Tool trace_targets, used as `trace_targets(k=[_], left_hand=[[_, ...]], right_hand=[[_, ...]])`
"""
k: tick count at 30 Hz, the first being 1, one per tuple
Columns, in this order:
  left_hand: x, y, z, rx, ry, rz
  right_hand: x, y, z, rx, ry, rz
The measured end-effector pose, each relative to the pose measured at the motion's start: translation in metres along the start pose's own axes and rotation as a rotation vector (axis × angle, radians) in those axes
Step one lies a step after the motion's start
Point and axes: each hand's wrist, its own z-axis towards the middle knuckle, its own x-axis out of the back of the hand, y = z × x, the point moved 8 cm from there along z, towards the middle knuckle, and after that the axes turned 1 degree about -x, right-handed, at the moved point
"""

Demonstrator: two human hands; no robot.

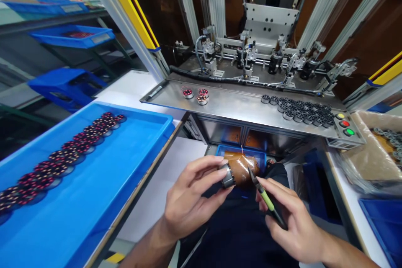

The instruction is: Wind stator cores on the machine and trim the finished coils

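Note:
My left hand (197, 194) grips a small motor stator (228, 176), a grey metal cylinder with a black toothed rim, between thumb and fingers. In my right hand (290, 213) is a pair of nippers (266, 199) with green-and-black handles, its dark tip pointing up and left. A short gap separates that tip from the stator. Behind them, at lap height, lies a shiny brown sheet (240, 167) over a blue bin (260, 153). One thin copper-coloured wire stands up near the sheet's top edge.
Wound stators (75, 146) fill a strip of the blue tray (150, 119) at left. Three stators (202, 99) and many black-topped ones (306, 111) stand on the metal ledge (232, 100). Beyond is a machine with fixtures (248, 56); buttons (344, 124) and a cardboard box (364, 127) are right.

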Motion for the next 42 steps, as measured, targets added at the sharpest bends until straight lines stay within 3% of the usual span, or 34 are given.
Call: trace_targets(k=[6,11,21,32,36,40,42], left_hand=[[-0.003,0.004,0.002,-0.043,-0.069,0.126],[0.001,0.002,0.0,-0.085,-0.04,0.027],[0.006,-0.004,-0.002,-0.043,0.016,-0.067],[0.006,-0.008,-0.008,-0.018,0.022,-0.091],[0.005,-0.008,-0.006,-0.022,0.023,-0.089],[0.004,-0.008,-0.005,-0.031,0.03,-0.044],[0.006,-0.014,-0.007,0.026,0.073,-0.078]], right_hand=[[0.0,-0.027,0.002,0.056,-0.068,0.189],[-0.006,-0.021,0.001,0.017,-0.14,0.245],[-0.013,-0.016,0.008,-0.033,-0.158,0.441],[-0.02,-0.009,0.008,-0.114,-0.17,0.419],[-0.022,-0.005,0.009,-0.126,-0.176,0.316],[-0.012,-0.004,0.01,-0.119,-0.091,0.154],[-0.006,0.002,0.008,-0.168,-0.043,0.114]])
